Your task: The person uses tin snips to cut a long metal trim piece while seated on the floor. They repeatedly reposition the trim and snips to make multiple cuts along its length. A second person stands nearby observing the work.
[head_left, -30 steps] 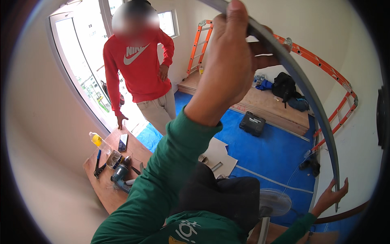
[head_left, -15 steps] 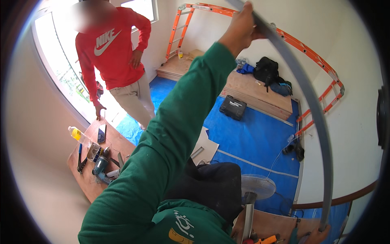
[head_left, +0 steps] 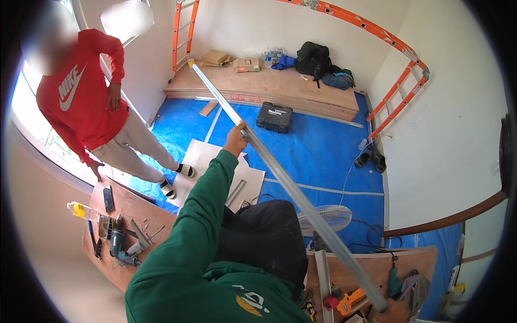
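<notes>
Silvery metal lies in the closed grip of the left hand (head_left: 235, 140), whose fingers wrap a long channel (head_left: 285, 180) part-way along its length. The right hand (head_left: 394, 311) is at the channel's near end, nearer than the pedestal fan (head_left: 335, 216) and to its right; whether it grips cannot be told. The channel slants across the view, passing in front of the fan's left part, its far end well beyond the fan. Compared with a second ago, it has come down from a raised position, and both ends now show; this suggests a piece handled freely, fixed to nothing. Left of the fan, a plywood worktop (head_left: 142, 210) carries a teal power drill (head_left: 117, 245); a co-worker in a red sweatshirt (head_left: 81, 97) rests a hand (head_left: 96, 169) at its far corner. Beyond the fan lie a black tool case (head_left: 274, 117) and stacked plywood sheets (head_left: 269, 89).
</notes>
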`<action>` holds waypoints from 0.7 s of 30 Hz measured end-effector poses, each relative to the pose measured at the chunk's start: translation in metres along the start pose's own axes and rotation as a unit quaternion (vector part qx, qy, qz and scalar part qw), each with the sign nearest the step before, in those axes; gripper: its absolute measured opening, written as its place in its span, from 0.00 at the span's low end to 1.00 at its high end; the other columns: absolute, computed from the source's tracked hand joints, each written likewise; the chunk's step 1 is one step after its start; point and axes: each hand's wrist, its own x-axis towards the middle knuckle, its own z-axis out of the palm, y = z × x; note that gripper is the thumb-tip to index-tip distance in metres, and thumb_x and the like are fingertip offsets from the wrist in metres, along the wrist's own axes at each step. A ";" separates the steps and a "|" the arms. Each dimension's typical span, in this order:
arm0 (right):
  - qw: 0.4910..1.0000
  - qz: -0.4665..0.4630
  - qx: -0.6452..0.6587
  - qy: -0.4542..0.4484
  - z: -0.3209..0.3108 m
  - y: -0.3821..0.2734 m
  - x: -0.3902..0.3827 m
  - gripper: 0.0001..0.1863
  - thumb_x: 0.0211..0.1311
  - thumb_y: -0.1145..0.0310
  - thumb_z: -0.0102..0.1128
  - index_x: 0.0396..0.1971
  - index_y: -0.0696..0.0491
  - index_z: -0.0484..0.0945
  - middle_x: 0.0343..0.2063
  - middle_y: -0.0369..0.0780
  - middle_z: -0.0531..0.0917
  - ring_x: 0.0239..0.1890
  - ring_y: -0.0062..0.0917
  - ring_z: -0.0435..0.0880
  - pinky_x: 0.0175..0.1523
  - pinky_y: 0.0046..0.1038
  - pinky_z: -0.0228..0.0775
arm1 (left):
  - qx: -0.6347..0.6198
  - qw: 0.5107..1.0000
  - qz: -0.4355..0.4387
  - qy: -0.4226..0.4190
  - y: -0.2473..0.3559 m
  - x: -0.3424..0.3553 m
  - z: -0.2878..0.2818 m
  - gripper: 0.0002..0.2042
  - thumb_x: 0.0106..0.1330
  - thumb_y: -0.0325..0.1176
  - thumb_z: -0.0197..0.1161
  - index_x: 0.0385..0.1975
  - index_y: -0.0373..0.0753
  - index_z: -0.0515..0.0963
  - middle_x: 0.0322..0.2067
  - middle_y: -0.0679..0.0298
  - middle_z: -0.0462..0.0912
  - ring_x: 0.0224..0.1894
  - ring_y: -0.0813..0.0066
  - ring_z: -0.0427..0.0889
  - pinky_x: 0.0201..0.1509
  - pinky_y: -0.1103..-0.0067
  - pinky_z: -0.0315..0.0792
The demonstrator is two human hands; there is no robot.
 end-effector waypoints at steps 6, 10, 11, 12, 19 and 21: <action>0.934 -0.060 0.330 -0.124 0.064 -0.113 0.031 0.20 0.67 0.60 0.76 0.53 0.55 0.88 0.31 0.43 0.91 0.31 0.36 0.89 0.39 0.41 0.79 | -0.092 0.995 -0.015 -0.033 -0.038 0.013 -0.033 0.16 0.83 0.46 0.63 0.54 0.39 0.76 0.40 0.57 0.78 0.40 0.57 0.83 0.47 0.57 0.83; 0.879 0.005 0.393 -0.271 0.107 -0.158 0.069 0.25 0.69 0.62 0.75 0.64 0.50 0.84 0.36 0.43 0.92 0.32 0.30 0.89 0.41 0.40 0.82 | -0.021 0.997 -0.073 0.007 -0.041 -0.013 -0.051 0.20 0.83 0.51 0.63 0.57 0.40 0.74 0.46 0.50 0.77 0.43 0.54 0.83 0.48 0.56 0.86; 0.851 0.050 0.398 -0.338 0.095 -0.183 0.089 0.30 0.69 0.63 0.74 0.70 0.45 0.80 0.39 0.46 0.92 0.31 0.30 0.89 0.43 0.41 0.84 | 0.010 0.998 -0.066 -0.014 -0.046 -0.024 -0.053 0.25 0.83 0.56 0.61 0.63 0.40 0.73 0.52 0.51 0.77 0.50 0.55 0.82 0.55 0.55 0.83; 0.871 -0.018 0.379 -0.312 0.090 -0.200 0.111 0.26 0.67 0.60 0.76 0.61 0.54 0.83 0.37 0.46 0.91 0.34 0.32 0.90 0.43 0.38 0.83 | 0.040 0.996 -0.079 -0.013 -0.052 -0.038 -0.055 0.27 0.83 0.57 0.59 0.66 0.40 0.72 0.54 0.52 0.76 0.52 0.55 0.81 0.58 0.56 0.81; 0.883 -0.113 0.400 -0.220 0.065 -0.333 0.252 0.19 0.58 0.59 0.75 0.36 0.63 0.87 0.24 0.44 0.89 0.28 0.29 0.90 0.37 0.35 0.82 | 0.183 0.961 -0.196 -0.062 -0.107 -0.186 -0.077 0.34 0.87 0.61 0.50 0.76 0.38 0.67 0.72 0.52 0.73 0.73 0.54 0.73 0.75 0.60 0.69; 0.867 -0.144 0.412 -0.240 0.073 -0.360 0.293 0.18 0.57 0.60 0.75 0.35 0.63 0.88 0.24 0.46 0.89 0.29 0.31 0.91 0.37 0.36 0.82 | 0.175 0.948 -0.246 -0.102 -0.113 -0.250 -0.075 0.36 0.87 0.62 0.47 0.78 0.37 0.64 0.74 0.48 0.71 0.75 0.52 0.71 0.80 0.58 0.65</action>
